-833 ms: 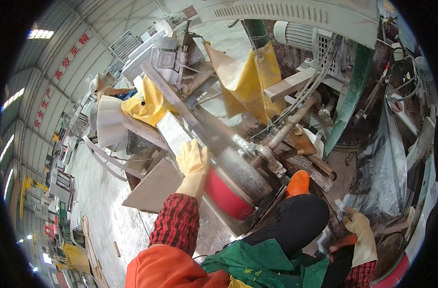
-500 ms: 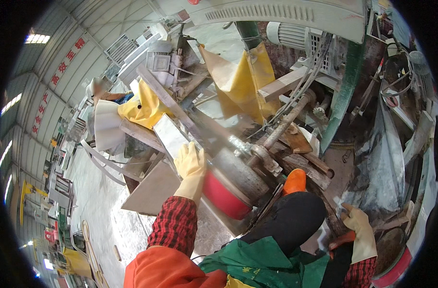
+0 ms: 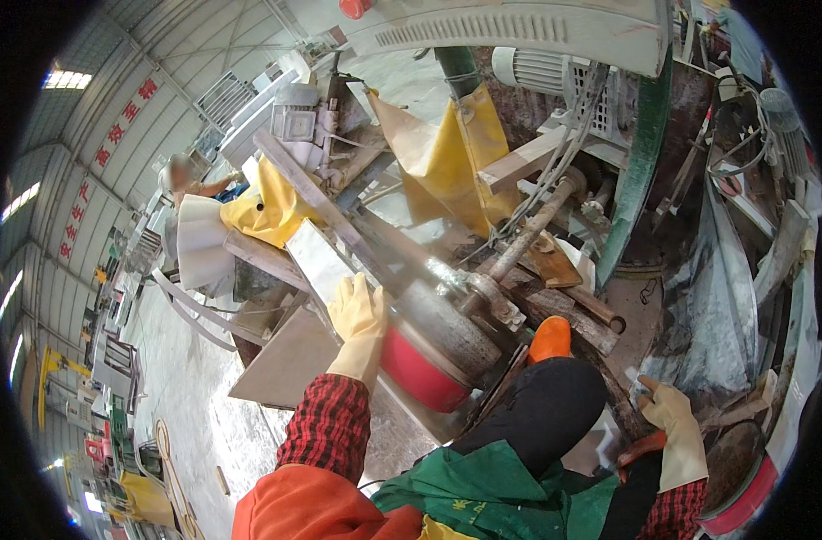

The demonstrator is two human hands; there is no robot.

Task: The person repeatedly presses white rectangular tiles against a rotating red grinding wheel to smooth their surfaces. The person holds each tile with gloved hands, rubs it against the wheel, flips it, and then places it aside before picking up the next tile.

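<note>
My left hand [image 3: 357, 317], in a cream rubber glove, lies with its fingers stretched out on the near end of a long pale slab [image 3: 319, 256]. Right beside it is a round drum or wheel with a red band [image 3: 420, 371], its grey metal side [image 3: 456, 337] turned toward a shaft. My right hand [image 3: 674, 421], gloved the same way, hangs low at the right by my leg, fingers loosely apart, with nothing seen in it. An orange boot [image 3: 551, 338] shows beyond my knee; another orange patch [image 3: 641, 447] lies beside the right hand.
A co-worker in a yellow apron [image 3: 271, 205] is at the slab's far end. A metal shaft [image 3: 539, 232], wooden boards [image 3: 523, 157], a yellow sheet [image 3: 442, 148] and a motor [image 3: 541, 70] stand ahead. A second red-banded wheel [image 3: 744, 499] is at lower right.
The co-worker's head and arm at the far end have shifted slightly. My hands stay almost in place; the whole view has moved a little.
</note>
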